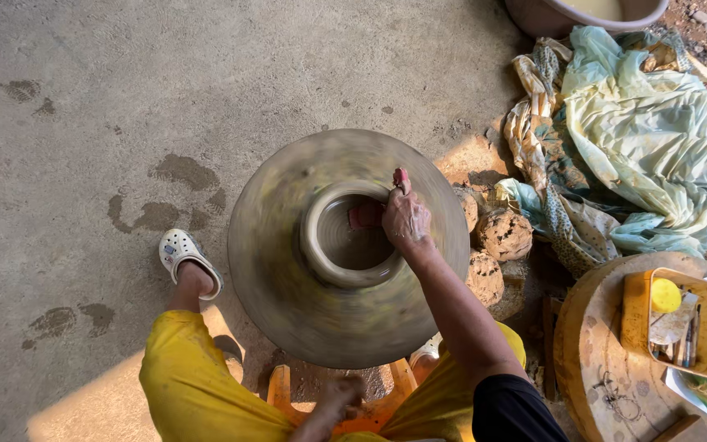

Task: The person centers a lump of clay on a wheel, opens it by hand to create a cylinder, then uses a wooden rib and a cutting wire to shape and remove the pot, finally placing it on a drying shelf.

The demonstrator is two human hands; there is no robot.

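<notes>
Our right hand point(405, 219) pinches the wall of the clay pot point(352, 235), centred on the blurred spinning wheel point(345, 245); our left hand point(339, 399) rests loosely curled, empty, near our lap. Uneven pressure could warp the soft rim.

A bare concrete floor point(108, 74) is carrying the spinning potter's wheel point(288, 295); clay lumps point(503, 235) and crumpled plastic sheeting point(656, 139) are lying beside it.
</notes>
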